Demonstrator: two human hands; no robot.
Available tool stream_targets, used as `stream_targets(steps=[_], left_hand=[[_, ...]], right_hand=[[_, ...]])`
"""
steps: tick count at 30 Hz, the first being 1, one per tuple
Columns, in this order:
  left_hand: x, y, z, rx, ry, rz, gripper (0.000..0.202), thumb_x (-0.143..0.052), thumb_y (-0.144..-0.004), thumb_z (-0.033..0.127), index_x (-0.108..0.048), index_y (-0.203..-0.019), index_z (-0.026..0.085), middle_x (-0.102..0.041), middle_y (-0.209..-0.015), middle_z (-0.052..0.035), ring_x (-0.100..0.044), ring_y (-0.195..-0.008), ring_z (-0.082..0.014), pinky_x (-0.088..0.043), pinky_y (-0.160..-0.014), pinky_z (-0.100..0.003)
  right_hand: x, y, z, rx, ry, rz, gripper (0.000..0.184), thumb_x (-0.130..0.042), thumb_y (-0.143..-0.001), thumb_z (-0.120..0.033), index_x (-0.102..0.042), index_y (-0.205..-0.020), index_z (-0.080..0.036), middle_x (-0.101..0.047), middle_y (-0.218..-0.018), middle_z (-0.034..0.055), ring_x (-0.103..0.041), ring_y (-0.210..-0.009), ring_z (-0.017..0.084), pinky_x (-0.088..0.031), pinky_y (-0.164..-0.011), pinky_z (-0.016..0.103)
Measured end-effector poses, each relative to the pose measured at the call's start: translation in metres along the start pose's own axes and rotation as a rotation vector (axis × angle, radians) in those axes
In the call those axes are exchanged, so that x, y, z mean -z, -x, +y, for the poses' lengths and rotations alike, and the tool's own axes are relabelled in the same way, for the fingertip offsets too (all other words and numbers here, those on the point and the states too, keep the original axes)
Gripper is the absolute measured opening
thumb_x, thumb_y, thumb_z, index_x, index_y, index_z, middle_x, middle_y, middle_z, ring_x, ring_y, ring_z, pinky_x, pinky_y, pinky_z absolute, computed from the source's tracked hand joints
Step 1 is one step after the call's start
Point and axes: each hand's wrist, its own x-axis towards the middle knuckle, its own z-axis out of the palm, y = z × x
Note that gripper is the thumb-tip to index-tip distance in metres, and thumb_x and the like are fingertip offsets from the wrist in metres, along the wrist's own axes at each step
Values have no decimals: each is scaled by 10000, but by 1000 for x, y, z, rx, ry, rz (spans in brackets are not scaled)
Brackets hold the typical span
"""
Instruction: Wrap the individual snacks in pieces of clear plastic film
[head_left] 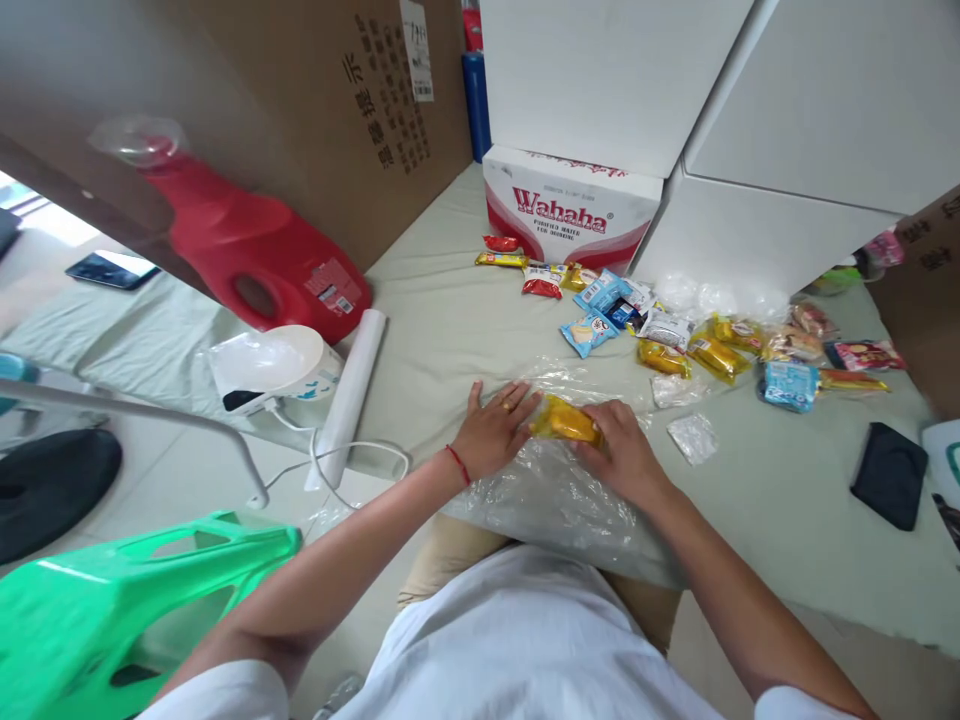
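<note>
My left hand (495,428) lies flat with fingers stretched out on the near edge of a clear plastic bag (559,500) spread over the pale green table (450,320). It wears a ring and a red string at the wrist. My right hand (621,447) is curled around a yellow snack packet (564,420) and holds it at the bag's mouth, between both hands. Much of the packet is hidden by the film and my fingers.
Several snack packets (660,330) lie scattered behind the bag, with a small clear wrapper (694,437) to the right. A Wahaha carton (570,205) and white boxes stand at the back. A red jug (247,250), white roll (349,395), black pouch (889,473) and green stool (127,600) surround me.
</note>
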Motion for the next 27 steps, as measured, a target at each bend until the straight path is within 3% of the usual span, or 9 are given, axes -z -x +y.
stream_targets(steps=[3, 7, 10, 12, 16, 20, 23, 27], left_hand=[[3, 20, -13, 28, -30, 21, 563, -338, -1080, 425, -353, -1632, 310, -395, -1668, -123, -395, -1537, -325, 3, -1251, -707], [7, 35, -21, 100, -41, 48, 598, -339, -1078, 459, -317, -1648, 281, -372, -1673, -144, -386, -1542, -332, 16, -1251, -702], [8, 37, -19, 132, -43, 61, 613, -344, -1075, 473, -309, -1652, 271, -373, -1670, -152, -380, -1545, -340, 2, -1250, -710], [7, 36, -17, 136, -51, 64, 626, -364, -1066, 482, -314, -1652, 267, -376, -1668, -155, -375, -1547, -349, -19, -1253, -711], [6, 36, -15, 148, -66, 65, 636, -385, -1055, 494, -328, -1647, 267, -378, -1669, -148, -370, -1549, -353, -56, -1257, -710], [6, 37, -16, 152, -57, 62, 627, -405, -1050, 497, -367, -1631, 266, -380, -1670, -146, -362, -1554, -339, -78, -1267, -688], [6, 37, -16, 143, -49, 67, 620, -411, -1048, 496, -388, -1621, 261, -376, -1673, -142, -358, -1557, -335, -91, -1268, -685], [5, 37, -15, 133, -59, 82, 609, -378, -1056, 495, -392, -1619, 264, -365, -1679, -130, -354, -1558, -339, -71, -1261, -705]], right_hand=[[-18, 8, 29, -47, 114, -20, 396, -646, -942, -397, -660, -1272, -179, -620, -1106, 148, -538, -1055, 324, -493, -957, 489], [-1, 8, 48, -92, 175, 28, 398, -644, -935, -432, -696, -1222, -161, -608, -1034, 137, -521, -1020, 321, -474, -947, 482], [15, 0, 30, -36, 143, 64, 410, -651, -939, -436, -689, -1237, -158, -602, -1062, 136, -516, -1052, 319, -460, -978, 489], [15, -6, 11, 42, 99, 22, 414, -651, -948, -429, -670, -1280, -182, -604, -1116, 133, -510, -1117, 321, -448, -1019, 490], [-10, -11, -11, 78, 129, -148, 477, -684, -923, -387, -630, -1364, -213, -608, -1178, 140, -483, -1226, 352, -439, -1064, 525], [-31, -3, -6, 114, 173, -148, 718, -728, -876, -397, -478, -1526, -220, -536, -1402, 175, -412, -1379, 391, -380, -1136, 611], [-30, 4, -1, 205, 180, -113, 550, -635, -949, -305, -516, -1483, -245, -549, -1431, 151, -430, -1384, 362, -339, -1169, 617], [-15, 1, -1, 229, 159, -82, 367, -470, -1019, -183, -623, -1349, -232, -653, -1297, 123, -547, -1211, 297, -432, -1081, 542]])
